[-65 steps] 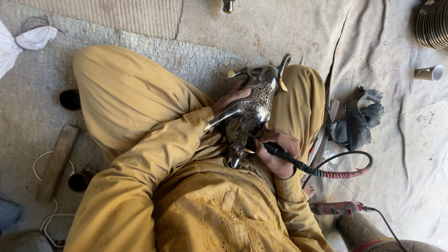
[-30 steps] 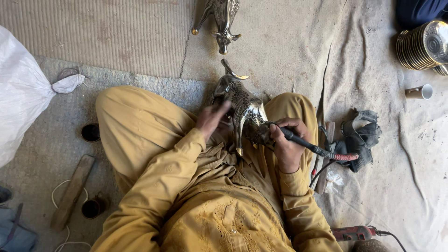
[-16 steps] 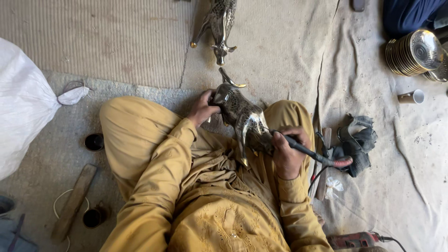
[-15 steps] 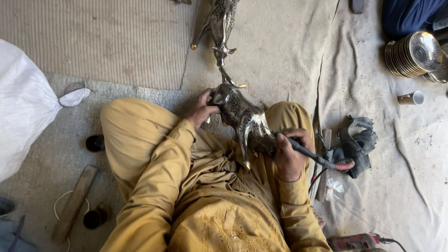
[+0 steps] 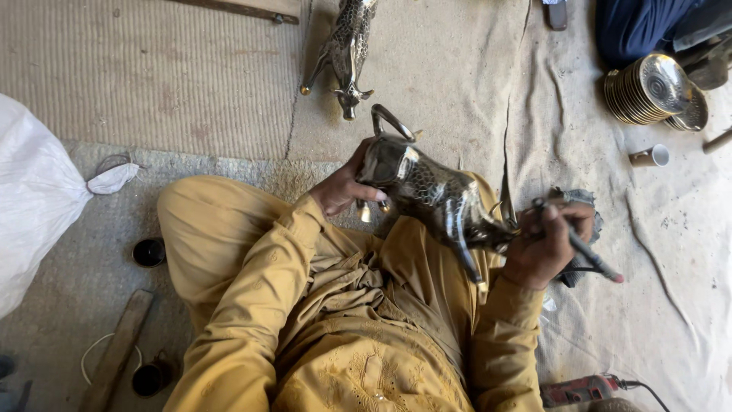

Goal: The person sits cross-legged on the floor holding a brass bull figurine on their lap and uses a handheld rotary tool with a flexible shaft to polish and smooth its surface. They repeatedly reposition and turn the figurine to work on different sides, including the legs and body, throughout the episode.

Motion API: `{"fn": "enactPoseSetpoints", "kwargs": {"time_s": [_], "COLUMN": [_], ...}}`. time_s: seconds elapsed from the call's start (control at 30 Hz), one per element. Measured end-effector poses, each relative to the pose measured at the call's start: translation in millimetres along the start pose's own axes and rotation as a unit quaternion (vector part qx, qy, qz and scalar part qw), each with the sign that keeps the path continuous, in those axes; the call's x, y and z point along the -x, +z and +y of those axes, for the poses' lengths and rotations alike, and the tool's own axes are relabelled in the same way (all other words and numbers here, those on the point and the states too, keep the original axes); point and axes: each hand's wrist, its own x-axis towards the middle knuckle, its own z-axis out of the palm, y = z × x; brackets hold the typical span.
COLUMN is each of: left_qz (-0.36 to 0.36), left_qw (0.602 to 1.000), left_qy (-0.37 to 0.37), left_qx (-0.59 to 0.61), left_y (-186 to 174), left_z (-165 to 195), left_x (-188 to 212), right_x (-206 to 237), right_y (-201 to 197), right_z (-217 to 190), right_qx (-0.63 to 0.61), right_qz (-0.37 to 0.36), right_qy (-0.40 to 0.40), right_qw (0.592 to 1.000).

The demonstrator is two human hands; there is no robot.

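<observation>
The left hand (image 5: pixel 345 187) clasps the head end of the dark, shiny engraved metal animal figure (image 5: pixel 431 194), propping it across the lap so its flank faces the slim black pen-shaped rotary tool (image 5: pixel 583 248), which the right hand (image 5: pixel 543 248) grips just beside the figure's rear. Compared with half a second ago, the figure sits higher, nearer the second metal animal figure (image 5: pixel 345 46) on the floor beyond it

Two dark patterned metal animal figures: one held over the lap (image 5: pixel 427 191), one lying on the mat (image 5: pixel 347 46). One stack of round engraved metal plates (image 5: pixel 648 88). One small metal cup (image 5: pixel 650 156). Two black round pots (image 5: pixel 149 252) (image 5: pixel 149 378). One white sack (image 5: pixel 30 198)
</observation>
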Motion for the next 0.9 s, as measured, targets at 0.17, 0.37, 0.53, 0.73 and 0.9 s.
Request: {"fn": "enactPoseSetpoints", "kwargs": {"time_s": [0.17, 0.37, 0.53, 0.73, 0.9], "left_qz": [-0.062, -0.073, -0.084, -0.059, -0.065], "left_qw": [0.988, 0.988, 0.988, 0.993, 0.995], "left_qy": [0.015, 0.041, 0.046, 0.092, 0.079], "left_qx": [-0.141, -0.127, -0.118, -0.045, 0.012], "left_y": [11, 6, -5, -10, -8], "left_z": [4, -19, -31, -42, -53], "left_x": [-23, -16, -13, -9, -8], "right_x": [-25, -2, 22, 35, 38], "right_y": [-13, -2, 49, 95, 95], "right_z": [4, -11, -18, -25, -17], "right_qx": [0.012, 0.137, 0.292, 0.358, 0.339], "right_qz": [0.015, -0.048, -0.134, -0.162, -0.092], "right_qy": [0.003, -0.008, -0.06, -0.164, -0.152], "right_qw": [1.0, 0.989, 0.945, 0.905, 0.924]}}
